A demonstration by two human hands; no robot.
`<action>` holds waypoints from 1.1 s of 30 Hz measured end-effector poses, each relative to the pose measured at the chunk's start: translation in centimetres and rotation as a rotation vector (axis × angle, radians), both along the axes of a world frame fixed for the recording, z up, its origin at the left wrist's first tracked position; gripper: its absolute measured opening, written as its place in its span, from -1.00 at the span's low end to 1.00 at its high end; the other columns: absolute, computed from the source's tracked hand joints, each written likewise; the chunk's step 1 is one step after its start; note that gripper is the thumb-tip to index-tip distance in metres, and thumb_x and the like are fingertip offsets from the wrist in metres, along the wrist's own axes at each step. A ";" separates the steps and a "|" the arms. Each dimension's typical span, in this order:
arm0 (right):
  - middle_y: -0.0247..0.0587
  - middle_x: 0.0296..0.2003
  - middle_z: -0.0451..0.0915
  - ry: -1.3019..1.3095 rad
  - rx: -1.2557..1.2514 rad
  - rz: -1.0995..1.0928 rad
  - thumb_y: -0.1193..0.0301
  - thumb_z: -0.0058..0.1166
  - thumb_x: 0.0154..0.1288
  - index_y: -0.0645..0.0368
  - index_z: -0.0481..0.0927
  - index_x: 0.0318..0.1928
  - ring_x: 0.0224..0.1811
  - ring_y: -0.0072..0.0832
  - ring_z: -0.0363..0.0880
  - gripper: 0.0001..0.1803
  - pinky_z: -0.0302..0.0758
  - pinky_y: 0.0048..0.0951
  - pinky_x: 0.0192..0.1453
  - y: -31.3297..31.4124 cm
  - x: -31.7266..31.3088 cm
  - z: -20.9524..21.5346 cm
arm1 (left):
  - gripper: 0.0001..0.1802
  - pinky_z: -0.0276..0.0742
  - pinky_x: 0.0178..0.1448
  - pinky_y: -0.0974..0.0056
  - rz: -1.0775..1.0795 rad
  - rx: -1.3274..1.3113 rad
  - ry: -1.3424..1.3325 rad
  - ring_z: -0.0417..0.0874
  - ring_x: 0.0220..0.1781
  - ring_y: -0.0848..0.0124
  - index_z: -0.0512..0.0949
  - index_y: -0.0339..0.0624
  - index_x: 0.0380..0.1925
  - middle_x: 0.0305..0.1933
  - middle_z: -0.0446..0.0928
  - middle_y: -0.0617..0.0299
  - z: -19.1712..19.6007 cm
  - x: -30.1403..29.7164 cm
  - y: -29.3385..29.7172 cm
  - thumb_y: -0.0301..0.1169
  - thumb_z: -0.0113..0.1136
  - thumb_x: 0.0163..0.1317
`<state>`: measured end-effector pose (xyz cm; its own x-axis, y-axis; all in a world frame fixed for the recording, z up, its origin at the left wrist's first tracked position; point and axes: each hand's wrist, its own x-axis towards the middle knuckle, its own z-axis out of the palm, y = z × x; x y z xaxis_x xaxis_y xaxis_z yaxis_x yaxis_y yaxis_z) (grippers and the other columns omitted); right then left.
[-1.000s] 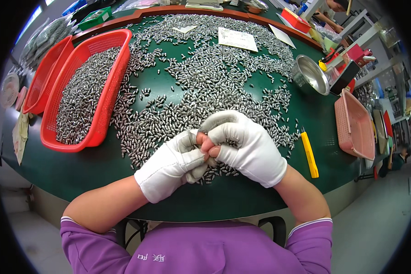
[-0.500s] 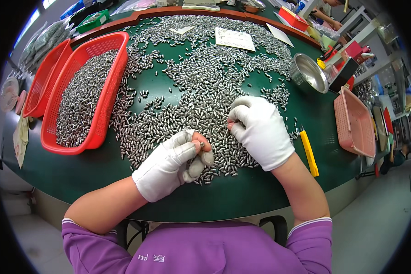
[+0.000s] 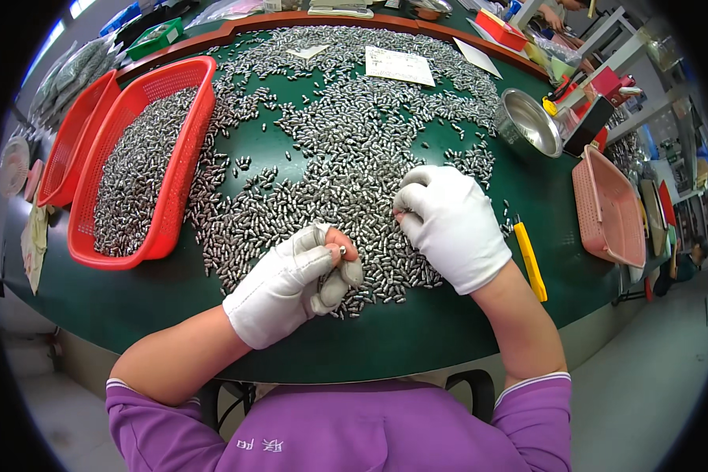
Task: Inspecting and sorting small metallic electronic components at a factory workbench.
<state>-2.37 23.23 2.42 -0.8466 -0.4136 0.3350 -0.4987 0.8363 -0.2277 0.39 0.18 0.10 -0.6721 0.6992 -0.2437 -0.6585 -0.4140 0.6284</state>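
Both my hands wear white gloves with bare fingertips showing. Between thumb and forefinger, my left hand (image 3: 289, 285) pinches a small shiny metal part (image 3: 342, 250), its other fingers curled beneath. To the right, my right hand (image 3: 452, 230) is closed at the near side of a wide spread of small silver metal parts (image 3: 354, 130). Its thumb and finger meet low against those parts, and whatever lies between them is hidden. A yellow-handled cutter (image 3: 530, 262) lies on the green table (image 3: 354, 346) just right of my right wrist.
A red basket (image 3: 182, 169) heaped with similar parts stands at left, beside another red basket (image 3: 64, 149). On the right are a steel bowl (image 3: 529, 123) and a pink basket (image 3: 608, 206). Paper slips (image 3: 400, 66) lie on the far parts. Another person's hand (image 3: 554, 17) shows at far right.
The metal part in my left hand has turned, now showing a bright end. Both hands stay nearly in place; the whole view has shifted slightly.
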 end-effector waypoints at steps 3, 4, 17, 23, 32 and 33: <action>-0.23 -0.36 0.58 0.016 -0.006 -0.003 0.48 0.24 0.00 0.14 0.62 -0.45 -0.27 -0.22 0.58 -0.93 0.53 -0.26 -0.13 0.0 0.0 0.0 | -0.87 0.38 -0.34 0.55 0.005 0.008 -0.014 0.49 -0.42 0.64 0.48 -0.06 -0.15 -0.27 0.56 0.35 0.0 0.0 0.0 -0.31 0.12 0.39; -0.23 -0.36 0.58 -0.008 -0.022 0.012 0.48 0.24 -0.01 0.14 0.62 -0.45 -0.27 -0.21 0.58 -0.93 0.53 -0.26 -0.13 0.0 -0.1 0.0 | -0.88 0.39 -0.34 0.55 0.007 0.014 -0.020 0.49 -0.42 0.64 0.47 -0.06 -0.15 -0.26 0.56 0.35 0.0 0.0 -0.1 -0.33 0.11 0.38; -0.24 -0.29 0.60 -0.035 0.002 -0.019 0.48 0.24 0.04 0.15 0.61 -0.40 -0.20 -0.21 0.57 -0.91 0.51 -0.28 -0.07 -0.2 -0.2 -0.3 | -0.70 0.14 -0.45 0.46 0.059 -0.027 0.002 0.22 -0.55 0.58 0.43 -0.10 -0.01 -0.31 0.47 0.29 -0.2 0.2 0.3 -0.22 0.13 0.36; -0.15 -0.15 0.57 -0.375 -0.603 0.159 0.60 0.21 0.11 0.23 0.59 -0.33 -0.14 -0.31 0.58 -0.90 0.51 -0.39 -0.01 -1.8 1.3 1.2 | -0.72 0.30 -0.36 0.55 0.014 -0.060 0.038 0.38 -0.43 0.65 0.40 -0.10 0.02 -0.22 0.50 0.33 0.2 0.2 0.1 -0.31 0.13 0.37; -0.18 -0.20 0.60 -0.064 -0.471 0.349 0.61 0.29 0.01 0.16 0.58 -0.35 -0.22 -0.29 0.59 -0.82 0.54 -0.37 -0.13 -2.5 1.1 0.3 | -0.81 0.27 -0.42 0.53 0.041 -0.134 0.004 0.36 -0.48 0.65 0.39 -0.04 -0.13 -0.26 0.51 0.32 0.5 0.5 0.3 -0.30 0.15 0.36; -0.18 -0.21 0.60 -0.135 -0.513 0.388 0.61 0.30 0.00 0.16 0.58 -0.35 -0.23 -0.29 0.60 -0.81 0.55 -0.37 -0.14 -2.6 1.1 0.3 | -0.80 0.27 -0.42 0.54 0.025 -0.145 0.017 0.36 -0.49 0.65 0.39 -0.04 -0.13 -0.26 0.51 0.32 0.5 0.5 0.3 -0.29 0.16 0.36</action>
